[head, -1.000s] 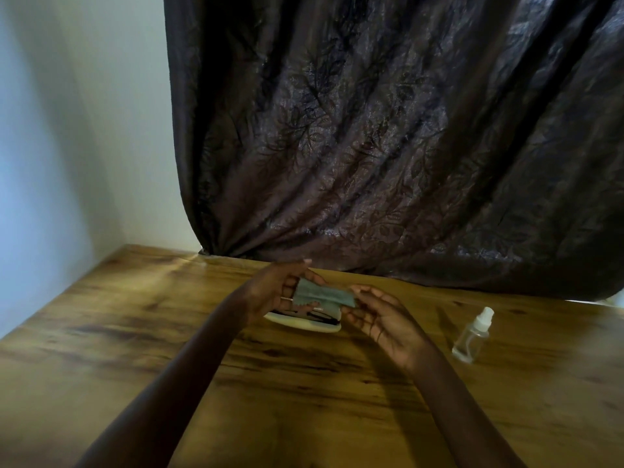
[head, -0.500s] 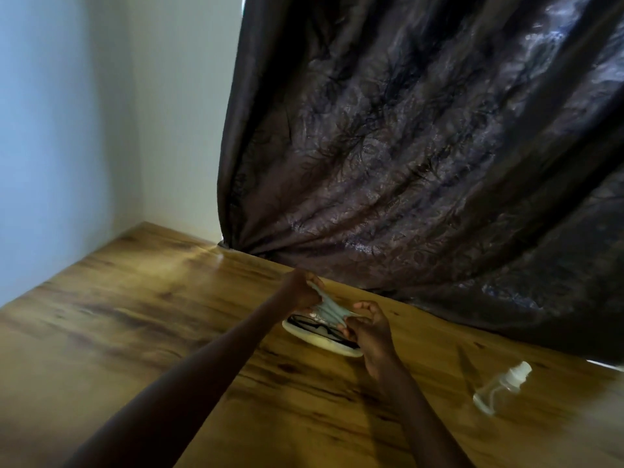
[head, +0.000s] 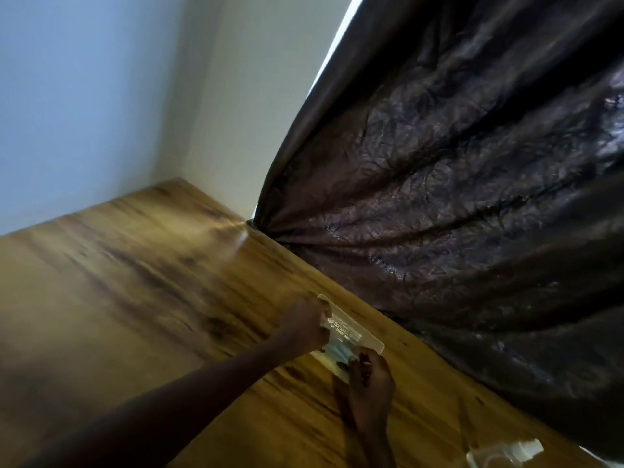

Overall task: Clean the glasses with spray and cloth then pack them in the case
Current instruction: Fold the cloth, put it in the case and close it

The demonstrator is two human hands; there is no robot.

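The cream glasses case (head: 366, 336) lies on the wooden table (head: 169, 298) near the curtain, its lettered lid tilted up. My left hand (head: 305, 324) grips the left end of that lid. A pale blue cloth (head: 337, 349) lies inside the case over the dark glasses (head: 341, 365), of which only a small part shows. My right hand (head: 371, 376) pinches the cloth's near edge at the front of the case. The clear spray bottle (head: 506, 450) lies at the bottom right, apart from both hands.
A dark brown curtain (head: 456, 214) hangs along the table's far edge and fills the right side. Pale walls meet in a corner at the left. The view is tilted and blurred.
The view has swung left and tilted. Both hands held the cloth above the open case; now the cloth lies in the case and my left hand has moved to the lid.
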